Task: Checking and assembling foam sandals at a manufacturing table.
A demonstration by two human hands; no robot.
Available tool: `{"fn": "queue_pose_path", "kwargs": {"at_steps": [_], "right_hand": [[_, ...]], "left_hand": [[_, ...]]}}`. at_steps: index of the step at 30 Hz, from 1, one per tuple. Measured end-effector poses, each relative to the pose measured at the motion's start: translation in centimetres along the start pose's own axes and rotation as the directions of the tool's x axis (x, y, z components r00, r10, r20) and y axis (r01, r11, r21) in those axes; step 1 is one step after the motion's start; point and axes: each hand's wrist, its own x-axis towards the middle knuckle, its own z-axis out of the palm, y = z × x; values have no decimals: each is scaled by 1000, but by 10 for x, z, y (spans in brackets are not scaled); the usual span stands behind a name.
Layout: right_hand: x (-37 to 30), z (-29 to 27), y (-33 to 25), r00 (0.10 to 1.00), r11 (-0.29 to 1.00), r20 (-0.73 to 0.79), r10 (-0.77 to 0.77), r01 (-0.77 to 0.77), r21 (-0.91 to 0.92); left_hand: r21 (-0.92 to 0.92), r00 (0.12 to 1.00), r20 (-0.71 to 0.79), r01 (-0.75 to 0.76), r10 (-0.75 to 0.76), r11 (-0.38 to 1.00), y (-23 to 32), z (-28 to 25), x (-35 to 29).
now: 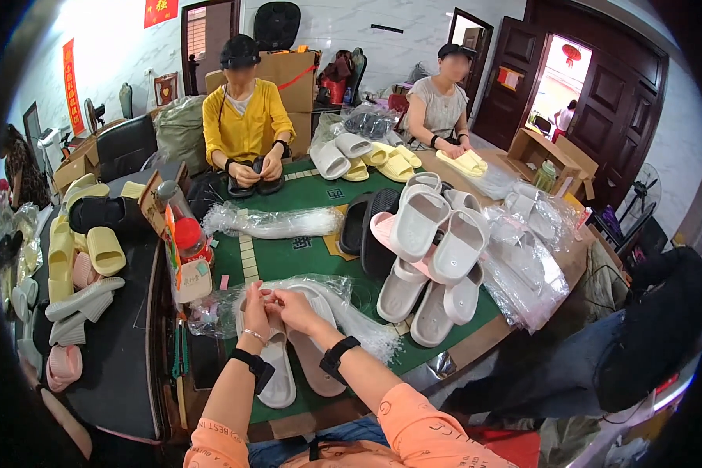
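A pair of slide sandals lies side by side in front of me on the green table: a pale grey slide [278, 378] on the left and a beige-pink one [317, 373] on the right. Over their far ends, my left hand [256, 310] and my right hand [295, 309] meet with fingers pinched together. Whatever sits between the fingertips is too small to make out. Just beyond and right of my hands lies a bundle of thin clear plastic strands [359, 316], partly in clear wrap. My hands hide the upper parts of both sandals.
Stacked grey slides [420, 222] stand right of my hands, with black slides [357, 222] beside them. A second strand bundle [277, 221] lies farther off. A red-lidded jar [189, 235] stands left. Two co-workers handle sandals across the table. More sandals cover the dark surface [117, 359] at left.
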Motion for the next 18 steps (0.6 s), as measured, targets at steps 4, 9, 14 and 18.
{"fn": "queue_pose_path", "kwargs": {"at_steps": [4, 9, 14, 18], "right_hand": [[-3, 3, 2, 999, 996, -49, -22, 26, 86], [0, 7, 11, 999, 990, -43, -12, 18, 143], [3, 8, 12, 994, 984, -87, 62, -46, 175], [3, 6, 24, 986, 937, -138, 96, -43, 347]], "left_hand": [[125, 999, 44, -33, 27, 992, -7, -4, 2], [243, 992, 102, -99, 76, 965, -11, -3, 4], [249, 981, 126, -174, 146, 953, -20, -20, 11], [302, 970, 103, -241, 220, 922, -16, -15, 7]]}}
